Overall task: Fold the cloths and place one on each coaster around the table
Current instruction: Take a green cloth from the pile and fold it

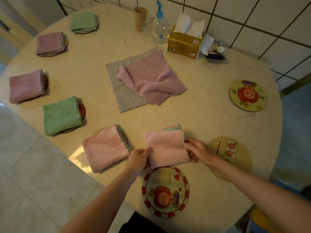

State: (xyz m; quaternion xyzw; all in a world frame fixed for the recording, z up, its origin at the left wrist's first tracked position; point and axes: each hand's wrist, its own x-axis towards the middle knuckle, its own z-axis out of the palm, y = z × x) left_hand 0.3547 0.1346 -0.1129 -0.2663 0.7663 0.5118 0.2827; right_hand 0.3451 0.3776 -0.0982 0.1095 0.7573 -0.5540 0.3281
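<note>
Low in the frame's middle, my left hand (138, 157) and right hand (198, 151) pinch opposite edges of the folded pink cloth (165, 147) (green layer peeking at its top), just above the apple coaster (165, 190) on the counter (210, 123). Five folded cloths sit on coasters along the left; two loose cloths (146, 79) lie at centre.

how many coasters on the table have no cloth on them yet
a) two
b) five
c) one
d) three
d) three: the red-bordered coaster nearest the person, the plain coaster by the right hand, and the coaster at the far right lie bare; the other five carry folded cloths.
</note>
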